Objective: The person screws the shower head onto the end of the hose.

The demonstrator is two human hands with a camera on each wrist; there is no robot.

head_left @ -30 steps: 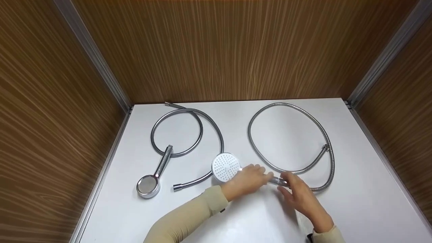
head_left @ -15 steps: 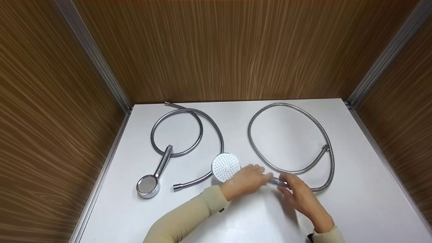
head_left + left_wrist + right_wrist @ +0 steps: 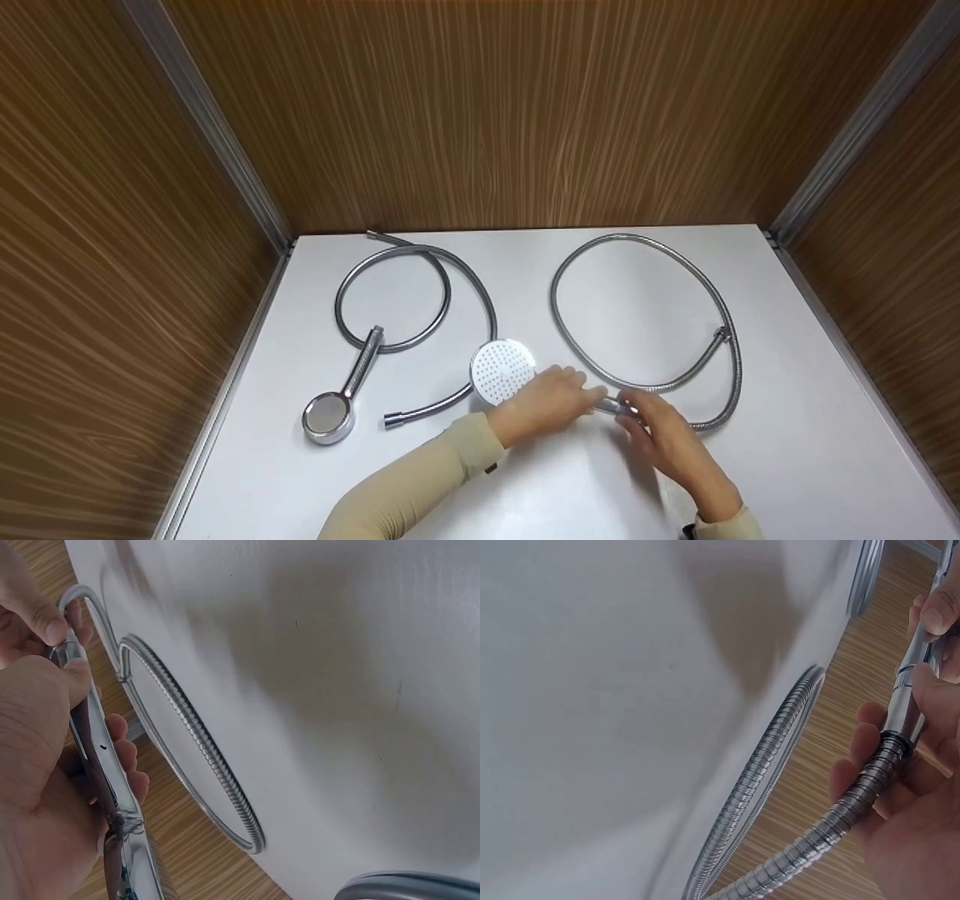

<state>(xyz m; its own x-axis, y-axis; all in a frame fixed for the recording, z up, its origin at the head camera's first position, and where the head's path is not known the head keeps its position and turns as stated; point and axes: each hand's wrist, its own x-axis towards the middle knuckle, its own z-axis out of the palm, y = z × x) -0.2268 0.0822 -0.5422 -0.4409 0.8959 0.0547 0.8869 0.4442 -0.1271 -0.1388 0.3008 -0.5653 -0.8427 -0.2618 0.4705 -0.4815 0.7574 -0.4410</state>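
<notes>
My left hand [image 3: 547, 401] grips the chrome handle [image 3: 112, 765] of a hand shower with a round white spray face [image 3: 501, 370]. That face points up, above the table. At the handle's end, my right hand [image 3: 667, 435] holds the smooth chrome hose connector [image 3: 904, 706] between thumb and fingers. Connector and handle meet end to end in the right wrist view; whether the thread is tight cannot be seen. From the connector runs a ribbed metal shower hose [image 3: 832, 821], which loops over the table on the right [image 3: 555, 292].
On the white table [image 3: 517, 502], a second hand shower [image 3: 328, 416] lies at the left, its handle touching a darker coiled hose [image 3: 339, 300]. One end of that hose [image 3: 405, 418] lies near the held spray face. Wood-patterned panels [image 3: 510, 112] enclose the back and sides.
My right fingers have shifted slightly left and closed in around the connector. My left hand keeps its grip on the handle. The table appears a little lower in the head view.
</notes>
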